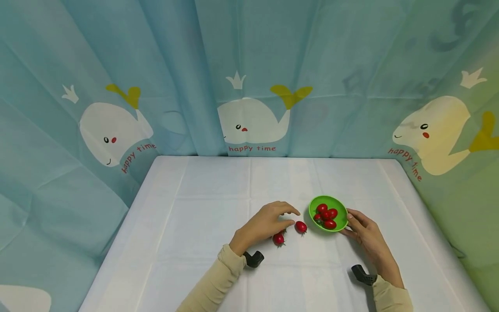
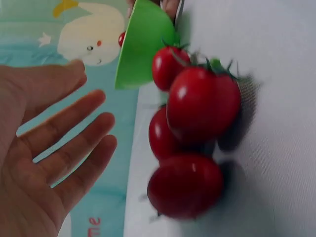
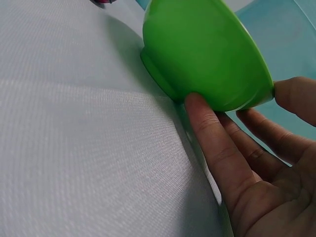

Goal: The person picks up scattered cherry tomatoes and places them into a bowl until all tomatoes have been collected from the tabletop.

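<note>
My right hand (image 1: 368, 238) holds a small green bowl (image 1: 343, 221) at its right side, the thumb at the rim and the fingers against the outer wall in the right wrist view. Several red cherry tomatoes (image 1: 329, 224) lie inside the bowl. To its left my left hand (image 1: 269, 220) hovers over the cloth with fingers spread and nothing between them. A loose cherry tomato (image 1: 300, 227) lies just off its fingertips, and another tomato (image 1: 278, 239) lies below the hand, which partly covers more. In the left wrist view the loose tomatoes (image 2: 185, 186) sit in a close cluster.
A white cloth (image 1: 202, 225) covers the table. Behind and beside it hangs a blue-green curtain (image 1: 179, 78) printed with whales. Near each wrist sits a black camera mount (image 1: 254, 259).
</note>
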Demonstrator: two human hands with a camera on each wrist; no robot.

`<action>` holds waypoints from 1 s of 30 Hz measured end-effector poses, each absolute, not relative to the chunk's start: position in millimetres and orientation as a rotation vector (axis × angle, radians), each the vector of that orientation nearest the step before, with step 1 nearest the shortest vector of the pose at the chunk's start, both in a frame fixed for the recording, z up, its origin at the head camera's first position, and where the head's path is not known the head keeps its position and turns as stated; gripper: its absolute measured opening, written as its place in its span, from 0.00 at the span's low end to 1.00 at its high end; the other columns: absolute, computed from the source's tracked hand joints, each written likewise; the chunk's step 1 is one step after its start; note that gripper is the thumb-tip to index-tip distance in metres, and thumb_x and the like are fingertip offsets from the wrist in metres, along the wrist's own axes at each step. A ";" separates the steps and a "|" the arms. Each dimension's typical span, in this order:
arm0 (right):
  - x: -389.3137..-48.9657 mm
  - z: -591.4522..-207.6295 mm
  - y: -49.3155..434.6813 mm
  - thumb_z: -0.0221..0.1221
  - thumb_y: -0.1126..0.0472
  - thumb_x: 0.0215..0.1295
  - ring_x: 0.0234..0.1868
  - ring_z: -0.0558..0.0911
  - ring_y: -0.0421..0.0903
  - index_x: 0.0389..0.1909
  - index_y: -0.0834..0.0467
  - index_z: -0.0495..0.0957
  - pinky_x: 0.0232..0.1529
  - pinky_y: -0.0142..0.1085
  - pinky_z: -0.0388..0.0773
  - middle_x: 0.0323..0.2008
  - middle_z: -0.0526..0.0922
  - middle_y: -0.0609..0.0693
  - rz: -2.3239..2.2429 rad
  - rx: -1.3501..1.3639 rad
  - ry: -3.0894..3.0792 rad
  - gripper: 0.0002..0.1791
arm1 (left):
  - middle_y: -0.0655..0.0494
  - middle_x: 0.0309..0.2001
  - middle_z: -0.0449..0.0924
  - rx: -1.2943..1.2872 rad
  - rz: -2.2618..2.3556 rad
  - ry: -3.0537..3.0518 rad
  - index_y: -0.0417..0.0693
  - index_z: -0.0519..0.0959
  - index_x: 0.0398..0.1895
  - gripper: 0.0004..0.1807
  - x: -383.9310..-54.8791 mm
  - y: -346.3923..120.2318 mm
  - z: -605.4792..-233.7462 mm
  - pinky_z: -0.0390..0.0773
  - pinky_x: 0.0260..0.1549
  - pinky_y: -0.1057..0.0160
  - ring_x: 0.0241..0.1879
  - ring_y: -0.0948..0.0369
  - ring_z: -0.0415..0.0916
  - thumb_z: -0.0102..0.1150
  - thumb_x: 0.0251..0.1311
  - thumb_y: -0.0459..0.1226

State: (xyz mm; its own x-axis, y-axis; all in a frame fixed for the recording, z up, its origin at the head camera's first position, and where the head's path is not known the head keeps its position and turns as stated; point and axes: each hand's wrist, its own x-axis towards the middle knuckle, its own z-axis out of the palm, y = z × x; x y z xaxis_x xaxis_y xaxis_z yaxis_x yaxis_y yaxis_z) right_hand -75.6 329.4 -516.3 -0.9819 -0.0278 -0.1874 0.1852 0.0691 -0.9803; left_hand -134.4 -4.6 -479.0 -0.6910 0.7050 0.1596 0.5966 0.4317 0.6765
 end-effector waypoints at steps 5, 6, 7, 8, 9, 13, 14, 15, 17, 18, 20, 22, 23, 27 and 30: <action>-75.1 -516.6 329.4 0.52 0.52 0.82 0.51 0.85 0.27 0.74 0.75 0.57 0.49 0.30 0.87 0.52 0.80 0.29 -2.032 0.163 2.178 0.36 | 0.65 0.60 0.83 1.133 1.107 2.477 0.53 0.83 0.61 0.16 -138.4 -22.7 -481.6 0.75 0.67 0.61 0.63 0.64 0.77 0.62 0.73 0.42; -75.1 -516.6 329.3 0.52 0.52 0.82 0.51 0.85 0.28 0.74 0.75 0.57 0.49 0.30 0.87 0.51 0.80 0.29 -2.032 0.164 2.178 0.36 | 0.65 0.61 0.83 1.125 1.103 2.465 0.53 0.83 0.61 0.17 -139.4 -26.8 -483.0 0.75 0.68 0.60 0.64 0.63 0.76 0.63 0.73 0.42; -75.1 -516.5 329.3 0.53 0.52 0.82 0.51 0.85 0.28 0.74 0.76 0.57 0.49 0.30 0.87 0.51 0.80 0.29 -2.030 0.164 2.180 0.36 | 0.65 0.61 0.83 1.117 1.093 2.457 0.53 0.83 0.62 0.17 -140.6 -30.7 -484.9 0.75 0.68 0.60 0.64 0.63 0.76 0.63 0.72 0.42; -75.1 -516.5 329.2 0.52 0.52 0.82 0.51 0.85 0.28 0.74 0.76 0.57 0.49 0.30 0.87 0.51 0.80 0.29 -2.030 0.163 2.178 0.36 | 0.65 0.61 0.82 1.111 1.081 2.450 0.53 0.82 0.62 0.18 -141.7 -34.5 -487.0 0.75 0.67 0.60 0.64 0.63 0.76 0.64 0.72 0.43; -75.1 -516.5 329.1 0.53 0.52 0.82 0.51 0.85 0.28 0.74 0.76 0.57 0.49 0.30 0.87 0.51 0.80 0.29 -2.030 0.161 2.177 0.36 | 0.65 0.62 0.82 1.100 1.069 2.442 0.53 0.82 0.62 0.19 -142.3 -38.4 -488.5 0.75 0.67 0.60 0.64 0.62 0.76 0.64 0.71 0.43; -76.1 -515.8 329.4 0.53 0.52 0.82 0.51 0.85 0.28 0.74 0.76 0.57 0.49 0.29 0.86 0.51 0.80 0.29 -2.020 0.162 2.186 0.36 | 0.64 0.63 0.82 1.064 1.000 2.439 0.54 0.82 0.63 0.21 -144.2 -50.2 -495.7 0.75 0.65 0.61 0.62 0.62 0.76 0.68 0.68 0.44; -76.4 -515.5 329.4 0.53 0.51 0.82 0.51 0.85 0.27 0.74 0.75 0.57 0.49 0.29 0.86 0.51 0.80 0.29 -2.010 0.165 2.193 0.36 | 0.64 0.62 0.82 1.057 0.986 2.437 0.55 0.82 0.63 0.22 -144.2 -52.4 -496.7 0.75 0.65 0.61 0.61 0.62 0.76 0.69 0.68 0.44; -76.8 -515.2 329.5 0.53 0.50 0.82 0.51 0.85 0.27 0.74 0.75 0.57 0.49 0.29 0.86 0.51 0.80 0.29 -2.003 0.172 2.200 0.37 | 0.64 0.62 0.82 1.049 0.974 2.432 0.55 0.82 0.63 0.22 -144.0 -54.6 -497.9 0.75 0.65 0.61 0.61 0.62 0.76 0.70 0.67 0.44; -77.3 -514.8 329.5 0.53 0.49 0.82 0.50 0.84 0.27 0.75 0.74 0.57 0.49 0.29 0.86 0.51 0.79 0.28 -1.986 0.184 2.212 0.37 | 0.64 0.61 0.83 1.055 0.952 2.427 0.56 0.83 0.62 0.22 -143.3 -57.7 -500.0 0.75 0.65 0.61 0.61 0.63 0.76 0.71 0.66 0.44; -77.4 -514.7 329.6 0.53 0.49 0.82 0.50 0.84 0.27 0.75 0.74 0.57 0.50 0.29 0.86 0.51 0.79 0.28 -1.980 0.188 2.215 0.38 | 0.64 0.60 0.84 1.060 0.945 2.424 0.56 0.83 0.62 0.22 -142.8 -58.9 -500.5 0.75 0.65 0.61 0.60 0.63 0.76 0.71 0.66 0.44; -77.2 -514.8 329.7 0.53 0.48 0.81 0.50 0.84 0.27 0.75 0.74 0.57 0.50 0.29 0.86 0.51 0.79 0.28 -1.980 0.195 2.213 0.38 | 0.64 0.59 0.85 1.080 0.935 2.422 0.57 0.84 0.61 0.21 -142.0 -60.7 -501.6 0.75 0.65 0.61 0.60 0.63 0.77 0.72 0.65 0.43; -76.8 -515.3 330.0 0.53 0.49 0.82 0.50 0.84 0.26 0.75 0.74 0.57 0.50 0.29 0.86 0.51 0.79 0.28 -1.985 0.197 2.209 0.38 | 0.64 0.59 0.85 1.104 0.932 2.418 0.57 0.84 0.61 0.21 -141.5 -61.1 -502.0 0.75 0.65 0.62 0.60 0.63 0.77 0.72 0.65 0.43; -76.6 -515.6 330.1 0.53 0.49 0.82 0.50 0.84 0.26 0.75 0.74 0.57 0.50 0.29 0.86 0.51 0.79 0.28 -1.988 0.195 2.207 0.38 | 0.64 0.59 0.85 1.114 0.930 2.416 0.57 0.84 0.61 0.21 -141.4 -61.2 -502.1 0.75 0.65 0.62 0.60 0.63 0.77 0.73 0.64 0.42; -75.9 -516.5 330.4 0.53 0.50 0.82 0.50 0.84 0.27 0.74 0.75 0.57 0.50 0.29 0.86 0.51 0.79 0.29 -2.000 0.185 2.205 0.37 | 0.63 0.60 0.85 1.137 0.900 2.417 0.57 0.83 0.62 0.24 -140.7 -61.2 -502.4 0.76 0.64 0.63 0.60 0.63 0.76 0.74 0.63 0.40; -75.3 -516.6 330.6 0.53 0.50 0.82 0.50 0.84 0.27 0.75 0.75 0.57 0.50 0.29 0.86 0.52 0.79 0.28 -1.993 0.182 2.209 0.37 | 0.63 0.60 0.85 1.116 0.868 2.430 0.56 0.83 0.62 0.24 -139.6 -62.6 -501.9 0.76 0.63 0.64 0.58 0.63 0.76 0.74 0.62 0.40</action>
